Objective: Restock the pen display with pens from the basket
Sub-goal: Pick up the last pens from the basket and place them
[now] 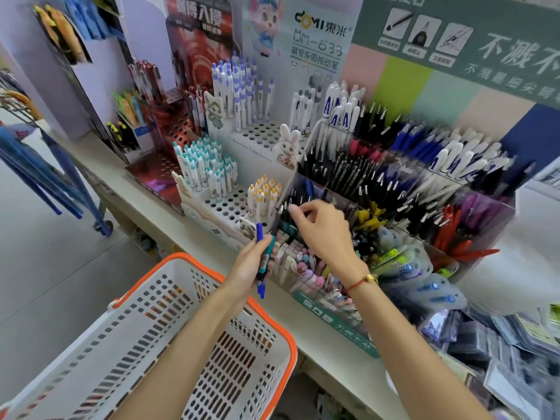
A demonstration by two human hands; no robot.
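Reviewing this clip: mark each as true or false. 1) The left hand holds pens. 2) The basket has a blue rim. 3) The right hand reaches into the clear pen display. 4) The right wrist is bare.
1) True: the left hand grips a few pens.
2) False: the basket has an orange rim.
3) True: the right hand is at the clear pen display.
4) False: it wears a red string bracelet.

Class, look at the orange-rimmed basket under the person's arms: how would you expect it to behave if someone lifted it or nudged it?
The basket probably lifts easily: its white walls are perforated plastic and no stock shows inside. It likely keeps its shape, since the orange rim looks thick. With so little visible weight, a nudge from the left hand could slide it.
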